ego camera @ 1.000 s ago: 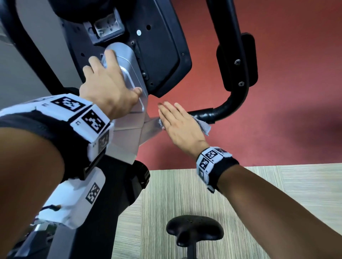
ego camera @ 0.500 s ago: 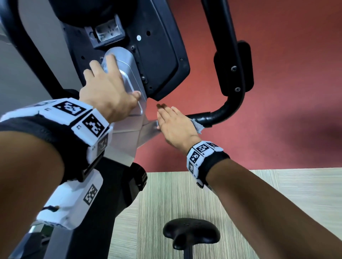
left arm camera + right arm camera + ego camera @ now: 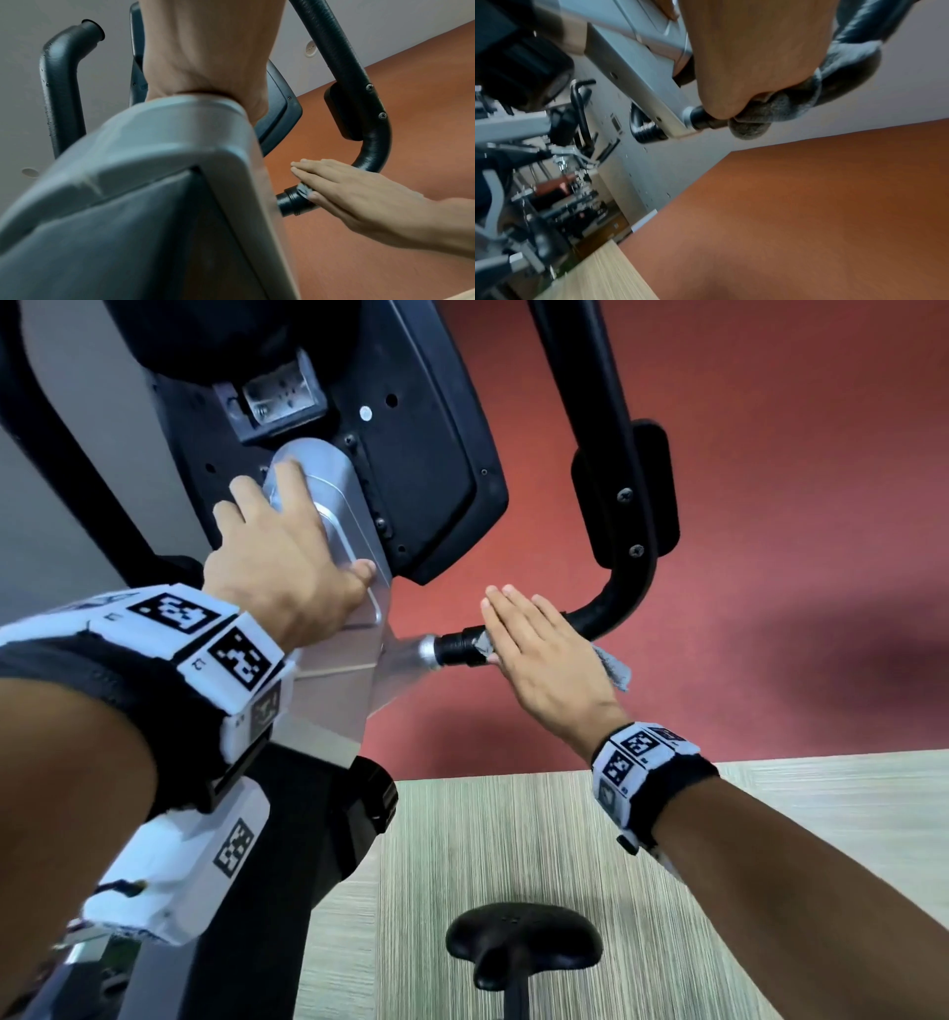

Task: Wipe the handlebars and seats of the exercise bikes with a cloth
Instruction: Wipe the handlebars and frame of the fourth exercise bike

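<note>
The cloth (image 3: 611,667), grey and bunched, sits at mid-frame right of centre in the head view, pressed onto the lower stretch of the black handlebar (image 3: 608,603) where the bar runs level toward the bike's silver post (image 3: 328,690). The right hand (image 3: 544,654) lies flat over it with fingers (image 3: 506,613) straight and close together, palm down on the cloth (a grey edge peeks out on each side of the hand, one by the thumb, one past the outer edge). From the right wrist view the cloth (image 3: 770,113) wraps under the bar just beside the bar's black collar, and the thumb presses against it from below. The left wrist view shows the same hand (image 3: 359,194) laid over the bar (image 3: 370,142), a bit of cloth (image 3: 304,190) by the thumb.

The handlebar curves up from there along the right of the frame, past a black pad fixed with two screws. Left of the bar, the left hand (image 3: 287,567) rests on the rounded silver top of the post, fingers (image 3: 241,495) spread over it and thumb along its near edge, below the black back of the console (image 3: 411,469). A black seat (image 3: 524,945) stands at the bottom centre over a pale striped floor (image 3: 513,839); behind is a red wall (image 3: 796,505)
</note>
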A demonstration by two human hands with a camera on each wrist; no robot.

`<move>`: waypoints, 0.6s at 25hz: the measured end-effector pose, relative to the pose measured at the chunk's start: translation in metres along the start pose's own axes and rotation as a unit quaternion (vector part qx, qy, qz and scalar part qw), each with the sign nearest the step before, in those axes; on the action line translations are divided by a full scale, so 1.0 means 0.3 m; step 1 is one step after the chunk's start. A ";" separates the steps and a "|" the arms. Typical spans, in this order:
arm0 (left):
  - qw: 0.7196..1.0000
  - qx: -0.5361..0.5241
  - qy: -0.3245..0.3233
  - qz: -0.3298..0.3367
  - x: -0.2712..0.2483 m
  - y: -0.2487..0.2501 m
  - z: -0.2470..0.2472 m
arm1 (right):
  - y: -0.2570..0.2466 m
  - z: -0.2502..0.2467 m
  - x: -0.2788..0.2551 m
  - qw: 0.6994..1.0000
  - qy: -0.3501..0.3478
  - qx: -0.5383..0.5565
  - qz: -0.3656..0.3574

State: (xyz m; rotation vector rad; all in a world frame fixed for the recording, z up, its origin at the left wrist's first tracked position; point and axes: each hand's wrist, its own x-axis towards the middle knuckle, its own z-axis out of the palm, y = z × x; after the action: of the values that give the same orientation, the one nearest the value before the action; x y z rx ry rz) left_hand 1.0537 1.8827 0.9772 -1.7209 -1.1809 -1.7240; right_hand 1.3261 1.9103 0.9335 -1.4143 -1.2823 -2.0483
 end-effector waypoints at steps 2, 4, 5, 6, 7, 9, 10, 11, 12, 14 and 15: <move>1.000 0.002 0.000 -0.001 0.000 -0.005 0.003 | -0.068 -0.007 0.079 0.999 -0.034 0.000 0.012; 1.000 0.002 0.000 0.003 -0.002 0.000 0.004 | -0.108 -0.010 0.128 0.997 -0.077 0.005 -0.030; 1.000 0.001 0.001 0.005 -0.001 0.002 0.005 | -0.094 -0.011 0.128 0.995 -0.082 0.004 -0.056; 1.000 0.000 0.002 0.004 0.001 -0.001 0.004 | -0.067 -0.015 0.116 0.995 -0.068 0.004 -0.069; 1.000 -0.002 0.001 0.003 -0.001 -0.005 0.004 | -0.034 -0.019 0.083 0.997 -0.047 0.008 -0.059; 1.000 -0.004 0.001 0.005 -0.003 -0.006 0.002 | 0.033 -0.014 -0.003 1.000 0.012 0.020 -0.010; 1.000 -0.006 0.000 0.004 -0.003 -0.003 0.003 | 0.055 -0.013 -0.039 0.999 0.028 0.019 0.020; 1.000 -0.007 0.000 0.004 -0.001 0.000 0.002 | 0.065 -0.012 -0.053 0.998 0.030 0.016 0.047; 1.000 -0.006 -0.002 0.005 -0.002 -0.001 0.000 | 0.056 -0.014 -0.043 0.997 0.024 0.017 0.073; 1.000 -0.002 -0.002 0.004 -0.004 -0.005 -0.001 | 0.008 -0.020 0.022 0.992 0.005 0.018 0.123; 1.000 -0.001 -0.001 0.004 -0.005 -0.005 0.001 | -0.012 -0.026 0.050 0.989 -0.004 0.025 0.147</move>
State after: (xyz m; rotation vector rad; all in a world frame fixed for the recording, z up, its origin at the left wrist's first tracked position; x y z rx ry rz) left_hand 1.0529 1.8833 0.9754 -1.7277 -1.1713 -1.7190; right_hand 1.3125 1.9089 0.9441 -1.4903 -1.0480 -1.8055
